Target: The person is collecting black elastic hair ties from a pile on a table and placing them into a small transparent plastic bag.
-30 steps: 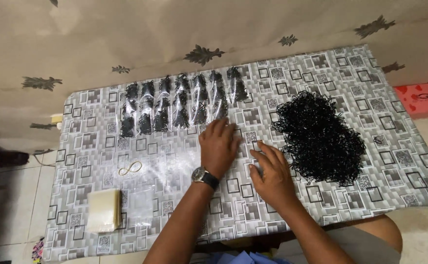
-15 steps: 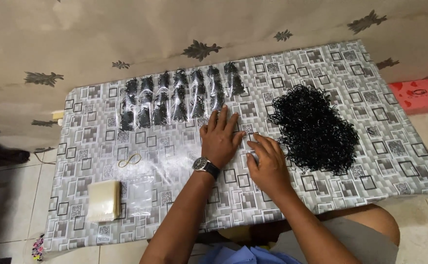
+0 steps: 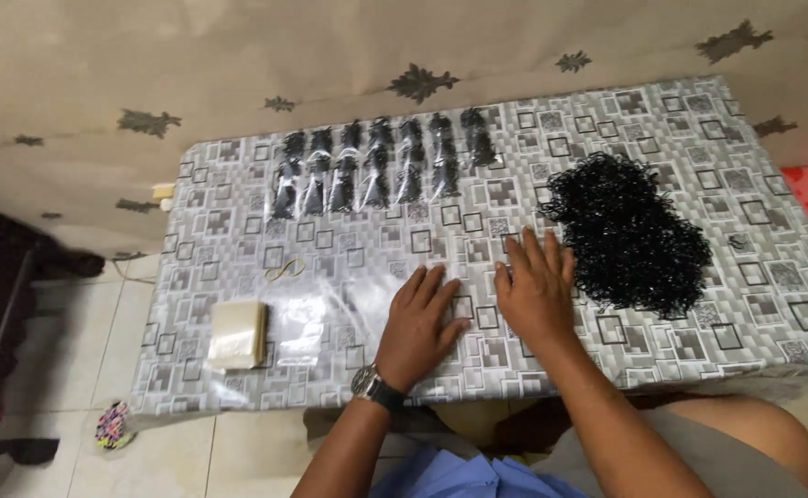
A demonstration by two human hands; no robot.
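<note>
Both hands lie flat at the frame's centre, fingers spread and holding nothing: left hand (image 3: 420, 325), right hand (image 3: 535, 291) on the surface (image 3: 238, 184). A black pile (image 3: 633, 231) sits just right of them; filled bags (image 3: 381, 166) line the upper middle.

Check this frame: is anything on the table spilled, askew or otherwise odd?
Nothing looks spilled or damaged. The black elastic bands lie in one loose heap, the filled clear packets sit in a neat row, and the stack of empty bags is squared. Only a lone tan rubber band lies apart. Both hands, left hand and right hand, rest flat.
</note>
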